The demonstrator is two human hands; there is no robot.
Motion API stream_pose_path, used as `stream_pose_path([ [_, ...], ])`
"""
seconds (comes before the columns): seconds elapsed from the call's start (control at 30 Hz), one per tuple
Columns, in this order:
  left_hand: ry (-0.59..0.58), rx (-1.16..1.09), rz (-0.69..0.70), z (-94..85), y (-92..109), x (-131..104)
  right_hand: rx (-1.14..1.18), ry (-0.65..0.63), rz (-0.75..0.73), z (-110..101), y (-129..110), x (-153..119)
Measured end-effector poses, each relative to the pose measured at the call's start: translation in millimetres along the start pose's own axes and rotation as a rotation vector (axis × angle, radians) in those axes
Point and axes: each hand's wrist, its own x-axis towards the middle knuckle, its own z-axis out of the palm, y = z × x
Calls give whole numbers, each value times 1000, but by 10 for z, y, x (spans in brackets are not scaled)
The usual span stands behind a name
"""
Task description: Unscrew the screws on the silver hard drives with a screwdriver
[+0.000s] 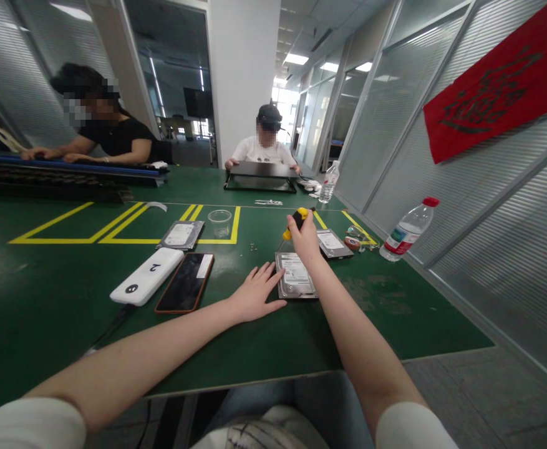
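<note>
In front of me a hard drive (296, 279) lies label up on the green table. My right hand (305, 238) is wrapped round the yellow and black handle of a screwdriver (287, 234), its shaft slanting down to the drive's far left corner. Fingers spread, my left hand (257, 293) rests flat on the table, with fingertips against the drive's left edge. Several tiny screws (253, 247) are scattered just beyond that hand. A second hard drive (334, 243) lies behind my right wrist, and a third hard drive (181, 234) is farther left.
A phone (185, 284) and a white power bank (146, 276) with a cable lie left. Beyond them stands a clear plastic cup (220, 223). A water bottle (408, 229) and a roll of tape (352, 243) are right. Across the table, a person (264, 146) holds a dark panel.
</note>
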Motion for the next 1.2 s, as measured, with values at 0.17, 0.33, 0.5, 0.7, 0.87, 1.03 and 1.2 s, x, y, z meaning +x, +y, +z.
stream_pose_path([
  [0.17,-18,16,-6,-22,13,-4,-39,-12,0,-13,-19,-11],
  [0.33,-17,12,-8,-29,23,-3,-46,-32,0,-20,-41,-21],
  [0.5,-30,15,-13,-42,27,-3,-40,-26,-1,-23,-37,-12],
  [0.7,-22,22,-11,-24,24,0,-27,5,-22,7,26,-5],
  [0.87,2,19,7,16,-6,3,0,30,-85,12,83,50],
  [1.03,-8,24,1,5,-3,6,203,-9,-90,27,72,74],
  [1.2,-30,24,-9,-25,24,8,437,-80,-15,88,49,46],
])
